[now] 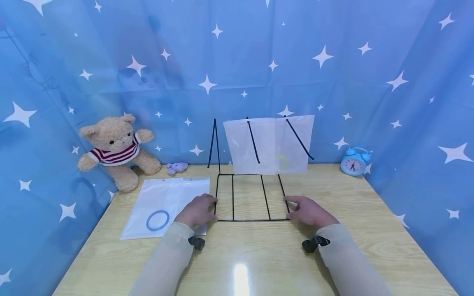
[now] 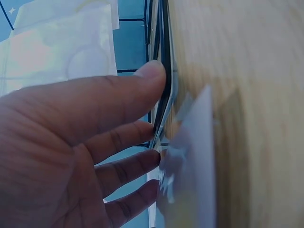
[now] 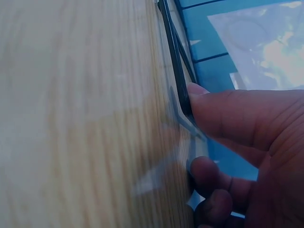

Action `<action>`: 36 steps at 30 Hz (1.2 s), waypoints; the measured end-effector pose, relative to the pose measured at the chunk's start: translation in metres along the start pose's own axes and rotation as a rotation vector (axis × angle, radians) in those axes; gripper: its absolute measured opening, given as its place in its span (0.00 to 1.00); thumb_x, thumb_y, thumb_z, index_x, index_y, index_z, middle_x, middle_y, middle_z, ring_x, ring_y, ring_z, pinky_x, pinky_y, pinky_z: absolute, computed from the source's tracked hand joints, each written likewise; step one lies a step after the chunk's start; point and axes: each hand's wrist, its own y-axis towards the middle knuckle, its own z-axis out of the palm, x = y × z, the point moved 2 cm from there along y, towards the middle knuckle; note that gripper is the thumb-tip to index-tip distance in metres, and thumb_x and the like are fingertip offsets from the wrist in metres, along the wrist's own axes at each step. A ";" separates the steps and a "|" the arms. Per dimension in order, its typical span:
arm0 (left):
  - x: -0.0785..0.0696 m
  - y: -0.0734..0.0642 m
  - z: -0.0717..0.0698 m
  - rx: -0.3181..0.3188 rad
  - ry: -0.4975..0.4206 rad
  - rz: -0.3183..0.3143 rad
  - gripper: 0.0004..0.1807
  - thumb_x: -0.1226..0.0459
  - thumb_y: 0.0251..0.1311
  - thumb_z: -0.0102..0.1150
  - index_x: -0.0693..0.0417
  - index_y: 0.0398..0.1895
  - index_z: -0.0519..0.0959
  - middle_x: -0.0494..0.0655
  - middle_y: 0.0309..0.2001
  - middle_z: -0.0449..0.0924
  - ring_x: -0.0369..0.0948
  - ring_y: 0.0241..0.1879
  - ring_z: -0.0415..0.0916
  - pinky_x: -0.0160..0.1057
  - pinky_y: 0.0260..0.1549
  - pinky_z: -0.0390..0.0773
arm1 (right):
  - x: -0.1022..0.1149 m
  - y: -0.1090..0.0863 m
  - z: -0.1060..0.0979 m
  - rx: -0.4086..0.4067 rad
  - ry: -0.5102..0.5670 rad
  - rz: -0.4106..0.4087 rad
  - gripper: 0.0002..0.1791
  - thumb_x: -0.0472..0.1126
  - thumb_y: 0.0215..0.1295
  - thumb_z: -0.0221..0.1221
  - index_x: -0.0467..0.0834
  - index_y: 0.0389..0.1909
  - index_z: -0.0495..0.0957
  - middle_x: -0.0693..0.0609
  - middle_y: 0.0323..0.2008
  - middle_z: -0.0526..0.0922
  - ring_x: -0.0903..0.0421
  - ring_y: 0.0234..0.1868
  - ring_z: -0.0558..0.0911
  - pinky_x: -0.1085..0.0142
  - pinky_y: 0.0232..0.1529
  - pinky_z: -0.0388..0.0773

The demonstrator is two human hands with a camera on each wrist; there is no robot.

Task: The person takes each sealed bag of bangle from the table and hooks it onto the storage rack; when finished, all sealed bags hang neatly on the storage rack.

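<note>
A black wire rack (image 1: 233,197) stands on the table, its flat base toward me and several slanted prongs at the back. My left hand (image 1: 197,210) holds the base's left side near the front corner, its thumb (image 2: 151,71) against the wire. At the opposite side, my right hand (image 1: 309,211) grips the right front corner, thumb (image 3: 202,90) on the wire and fingers partly curled. Two translucent bags hang from the middle and right prongs: a left bag (image 1: 240,144) and a right bag (image 1: 301,135). A pale yellow ring shows faintly low on the right one.
White translucent bags (image 1: 148,201) lie flat left of the rack, a blue ring (image 1: 157,211) visible in one. A teddy bear (image 1: 115,142) and small purple toy (image 1: 177,167) sit at back left. A blue alarm clock (image 1: 353,162) stands back right, before a starry curtain (image 1: 237,49).
</note>
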 end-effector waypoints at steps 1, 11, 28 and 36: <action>0.000 -0.001 0.000 0.000 0.001 0.002 0.39 0.58 0.60 0.76 0.52 0.75 0.74 0.54 0.77 0.68 0.57 0.76 0.65 0.60 0.72 0.69 | 0.000 0.000 0.000 0.000 -0.004 0.001 0.39 0.44 0.65 0.72 0.49 0.77 0.71 0.43 0.51 0.80 0.48 0.47 0.77 0.55 0.47 0.76; 0.002 0.000 0.001 -0.004 0.009 0.019 0.38 0.59 0.60 0.76 0.53 0.74 0.74 0.54 0.76 0.68 0.57 0.76 0.65 0.59 0.71 0.70 | -0.001 0.002 0.002 -0.007 -0.012 -0.002 0.40 0.45 0.66 0.72 0.49 0.78 0.70 0.42 0.55 0.80 0.48 0.48 0.76 0.55 0.46 0.76; 0.006 -0.009 -0.017 -0.054 -0.154 0.037 0.36 0.59 0.66 0.72 0.52 0.76 0.72 0.53 0.77 0.68 0.57 0.76 0.64 0.60 0.74 0.66 | -0.005 0.003 0.003 0.009 -0.008 -0.009 0.39 0.46 0.67 0.71 0.51 0.78 0.69 0.46 0.43 0.76 0.50 0.40 0.73 0.60 0.36 0.70; 0.044 -0.020 -0.060 -0.141 -0.200 -0.030 0.34 0.56 0.72 0.64 0.57 0.77 0.69 0.63 0.73 0.72 0.63 0.71 0.70 0.64 0.68 0.71 | -0.006 0.003 0.003 0.001 0.013 -0.017 0.39 0.45 0.67 0.71 0.50 0.78 0.70 0.46 0.40 0.76 0.50 0.38 0.73 0.60 0.35 0.70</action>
